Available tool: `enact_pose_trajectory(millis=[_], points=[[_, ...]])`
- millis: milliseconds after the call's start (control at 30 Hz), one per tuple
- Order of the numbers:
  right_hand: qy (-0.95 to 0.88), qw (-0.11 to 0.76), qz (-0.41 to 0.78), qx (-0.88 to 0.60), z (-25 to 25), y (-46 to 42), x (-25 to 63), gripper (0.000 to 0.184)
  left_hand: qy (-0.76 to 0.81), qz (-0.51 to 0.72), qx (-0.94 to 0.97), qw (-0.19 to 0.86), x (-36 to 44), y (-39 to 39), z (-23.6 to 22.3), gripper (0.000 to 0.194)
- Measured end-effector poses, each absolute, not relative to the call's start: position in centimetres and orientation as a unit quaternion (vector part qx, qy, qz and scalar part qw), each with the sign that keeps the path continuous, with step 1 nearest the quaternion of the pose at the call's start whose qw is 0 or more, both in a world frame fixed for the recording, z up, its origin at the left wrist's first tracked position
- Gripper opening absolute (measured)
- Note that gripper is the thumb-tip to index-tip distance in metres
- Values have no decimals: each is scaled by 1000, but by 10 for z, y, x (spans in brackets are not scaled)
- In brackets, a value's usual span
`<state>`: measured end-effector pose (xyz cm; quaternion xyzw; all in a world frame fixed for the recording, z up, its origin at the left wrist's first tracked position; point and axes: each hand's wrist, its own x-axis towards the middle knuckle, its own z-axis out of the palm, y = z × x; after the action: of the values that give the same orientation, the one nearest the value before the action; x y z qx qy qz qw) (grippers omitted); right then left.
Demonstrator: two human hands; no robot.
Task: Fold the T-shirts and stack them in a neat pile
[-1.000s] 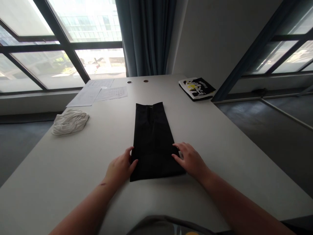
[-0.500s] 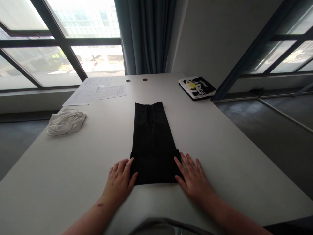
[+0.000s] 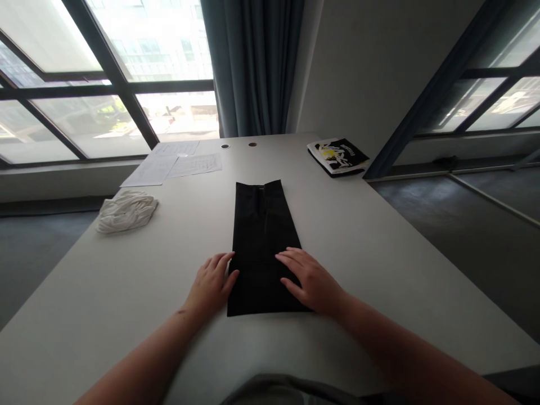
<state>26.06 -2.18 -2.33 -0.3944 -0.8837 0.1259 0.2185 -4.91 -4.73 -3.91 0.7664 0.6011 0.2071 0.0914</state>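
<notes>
Cloth [image 3: 257,230] lies flat on the white table [image 3: 177,247], within easy reach. The left hand [image 3: 211,281] meets its left edge, thumb on top, though dark fabric hides any pinch; the right hand [image 3: 313,281] covers its right side, thumb spread from the fingers, perhaps to steady it. Papers [image 3: 147,170] and a bundle [image 3: 127,212] sit far left, a packet [image 3: 342,156] far right, near windows [image 3: 177,115] and a curtain [image 3: 253,67].

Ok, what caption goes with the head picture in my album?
Left hand at one edge of a black cloth, right hand over its other side, on a white table.
</notes>
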Motion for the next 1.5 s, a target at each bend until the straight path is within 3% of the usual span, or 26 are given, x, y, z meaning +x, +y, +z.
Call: enact_pose_trajectory(millis=[200,433,600,800,967,1200,1500], points=[[-917,171,185,-308,-27,29,211,53,544,193,795,187,-47,-17,-33,13],[-892,252,226,-300,-41,24,216,29,519,227,785,251,-60,-14,-35,8],[-896,256,194,-307,-45,26,212,21,544,224,773,237,-58,-12,-37,5],[-896,227,117,-364,-29,20,224,24,552,219,785,175,-56,-17,-39,12],[-889,178,141,-398,-29,17,248,18,533,183,819,106,-27,-24,-21,23],[-871,201,168,-417,-35,19,295,16,450,152,865,164,43,0,-13,44],[-847,218,239,-422,-32,16,322,5,428,128,879,165,47,5,-33,30]])
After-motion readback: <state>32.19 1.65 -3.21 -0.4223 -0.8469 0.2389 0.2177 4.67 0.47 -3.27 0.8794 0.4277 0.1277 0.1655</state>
